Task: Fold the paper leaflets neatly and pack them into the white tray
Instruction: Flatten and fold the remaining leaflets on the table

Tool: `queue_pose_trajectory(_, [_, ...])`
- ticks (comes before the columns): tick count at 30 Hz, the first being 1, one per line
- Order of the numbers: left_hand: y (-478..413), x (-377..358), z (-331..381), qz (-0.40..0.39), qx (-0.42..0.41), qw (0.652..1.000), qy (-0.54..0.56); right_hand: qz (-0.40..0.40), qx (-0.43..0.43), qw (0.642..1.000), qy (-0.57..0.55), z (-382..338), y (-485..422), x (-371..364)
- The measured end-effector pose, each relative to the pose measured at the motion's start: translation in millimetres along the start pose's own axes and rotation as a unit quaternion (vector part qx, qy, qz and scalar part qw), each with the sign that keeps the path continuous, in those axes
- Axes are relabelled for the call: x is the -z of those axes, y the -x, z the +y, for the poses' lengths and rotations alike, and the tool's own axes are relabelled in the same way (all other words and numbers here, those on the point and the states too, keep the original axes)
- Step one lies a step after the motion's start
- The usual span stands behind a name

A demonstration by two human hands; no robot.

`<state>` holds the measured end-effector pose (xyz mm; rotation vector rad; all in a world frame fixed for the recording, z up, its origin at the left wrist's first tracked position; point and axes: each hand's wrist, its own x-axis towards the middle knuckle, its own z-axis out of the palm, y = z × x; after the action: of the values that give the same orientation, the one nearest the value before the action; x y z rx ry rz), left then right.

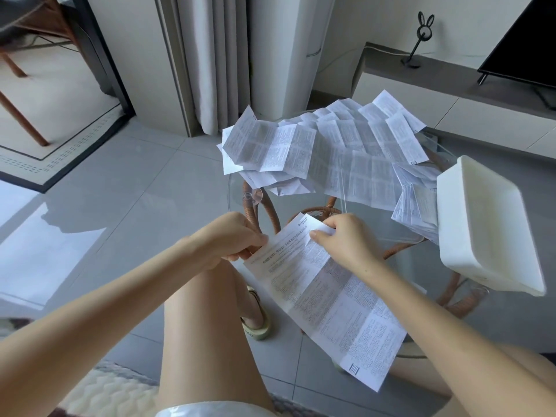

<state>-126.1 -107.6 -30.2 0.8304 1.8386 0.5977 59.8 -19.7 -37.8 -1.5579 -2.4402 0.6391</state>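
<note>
Closest to you, your bare leg (pixel 207 332) slopes down to a pale sandal (pixel 256 324) on the grey tiled floor (pixel 120 182). Just above your lap you hold one unfolded leaflet (pixel 325 293) in both hands, and its long printed sheet slants down and to the right, creased across in several bands. Your left hand (pixel 237 240) has its fingers curled and pinches the sheet's upper left edge. Your right hand (pixel 340 240) pinches the upper right corner between thumb and fingers, and that corner is bent over toward you. The top of the sheet lies over the near rim of a round glass table (pixel 373 227) on a rattan base, through which the floor shows. On the right side of the table stands the white tray (pixel 448 212), its opening facing up, well apart from your hands. A smaller stack of leaflets (pixel 416 203) lies right against the tray's left wall. Beyond it, a loose pile of opened leaflets (pixel 331 145) covers the far half of the table, with some sheets hanging past its left rim. Farther back hang pale curtains (pixel 216 55), and to the right a low cabinet (pixel 421 97) carries a dark screen (pixel 526 40).
</note>
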Motion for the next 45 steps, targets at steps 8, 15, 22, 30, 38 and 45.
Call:
queue_pose_trajectory(8, [-9,-2,14,0.02,-0.043,0.994,-0.094,0.019,0.005,0.999,0.041,-5,-1,-6])
queue_pose_trajectory(15, [-19,-8,34,0.024,-0.059,0.991,-0.119,0.008,-0.008,0.998,0.067,-8,-4,-6])
queue_pose_trajectory(22, [-27,-11,36,0.027,-0.075,0.987,-0.14,-0.006,-0.013,0.997,0.07,-12,-6,-4])
queue_pose_trajectory(30, [-26,-12,34,0.027,-0.076,0.988,-0.13,-0.017,-0.02,0.997,0.071,-11,-10,-4])
queue_pose_trajectory(38, [-24,-13,36,0.032,-0.067,0.99,-0.118,-0.034,-0.031,0.997,0.059,-12,-12,-4])
queue_pose_trajectory(45, [-21,-15,39,0.044,-0.06,0.99,-0.12,-0.029,-0.041,0.996,0.072,-13,-14,-5])
